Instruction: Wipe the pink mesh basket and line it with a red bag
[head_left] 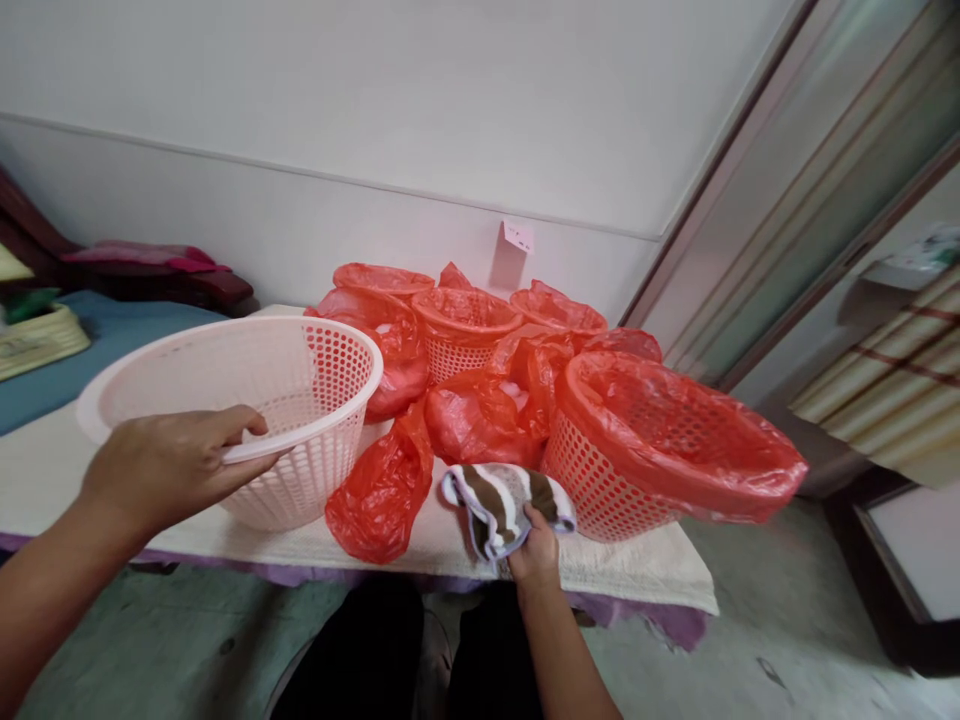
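Observation:
My left hand [176,460] grips the near rim of a pale pink plastic basket [315,465] with holes in its wall; the basket is unlined and tilts toward me. A folded striped cloth [502,505] in brown, white and grey is pinched in my right hand [538,550], just above the table edge. Between the two hands lies a red plastic bag [386,490], bunched at its top. Right of the cloth stands a similar basket [607,490] lined with a red bag [705,440] folded over its rim.
Behind are more red-lined baskets [461,355] and a filled red bag [480,420]. They stand on a table with a cream cloth [637,575] against a white wall [375,100]. A pink paper tag [517,237] sticks out there. At left is a yellow woven container [45,343].

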